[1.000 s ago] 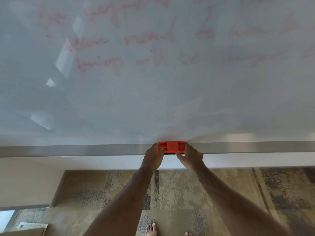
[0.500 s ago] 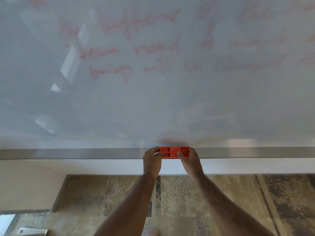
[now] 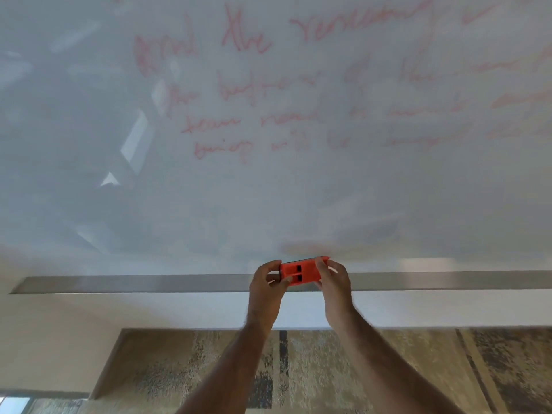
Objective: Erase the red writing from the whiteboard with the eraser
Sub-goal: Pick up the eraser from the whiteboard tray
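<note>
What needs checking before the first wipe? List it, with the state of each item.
1. Eraser in hand: ok, the left hand and right hand each grip one end.
2. Eraser clear of the tray: ok, it sits in front of the tray's top edge, held up in the fingers.
3. Felt side toward the whiteboard: cannot tell, only the moulded orange back shows.
4. Red writing located: ok, several lines sit well above the eraser, upper centre and right.
5. Eraser on the writing: not ok, it is down at the board's bottom edge.
</note>
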